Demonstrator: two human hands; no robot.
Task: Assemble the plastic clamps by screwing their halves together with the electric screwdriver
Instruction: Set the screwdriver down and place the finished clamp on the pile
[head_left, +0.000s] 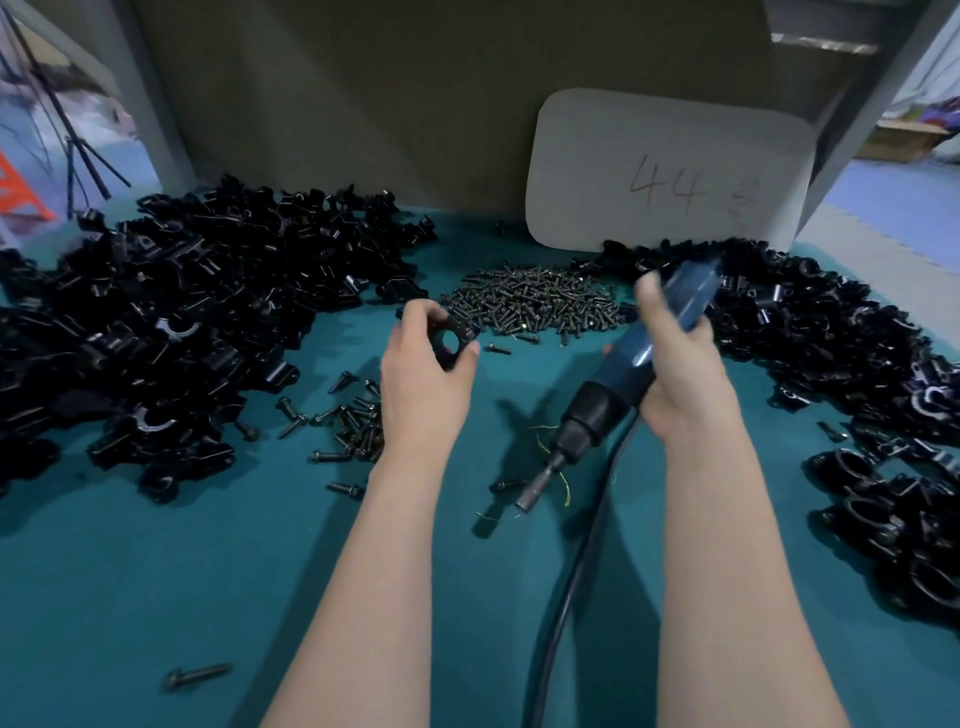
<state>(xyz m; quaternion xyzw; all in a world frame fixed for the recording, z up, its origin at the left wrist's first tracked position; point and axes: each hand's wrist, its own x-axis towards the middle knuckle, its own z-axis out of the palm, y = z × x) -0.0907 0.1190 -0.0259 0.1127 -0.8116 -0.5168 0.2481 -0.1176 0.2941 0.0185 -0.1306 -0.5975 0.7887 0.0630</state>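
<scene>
We hold a clamp (457, 338) in our left hand (423, 374), thumb and fingers curled round it so that its round hole faces up at us. It is held just above the table (156, 597), a little toward eleven o'clock from the middle.

Our right hand (675, 374) is wrapped round the blue body of the screwdriver (613, 384), toward one o'clock. The tool lies slanted, its bit (530, 499) pointing down toward seven o'clock and ending near the cloth at the centre. Its upper end is blurred. The cord (571, 597) runs from under the hand to six o'clock between our forearms. The two hands are apart, and the bit is well clear of the clamp.

A big pile (182, 312) of black halves fills nine to eleven o'clock. A heap of screws (530, 306) sits at twelve o'clock, just behind both hands. Loose screws (353, 421) lie scattered beside our left wrist, and one screw (197, 675) lies alone at seven o'clock. More black parts (831, 338) spread from one to three o'clock. Ring-shaped pieces (909, 545) lie at four o'clock. A pale card (670, 171) marked 44 leans on the back wall at one o'clock. Yellow threads (550, 431) lie near the bit.
</scene>
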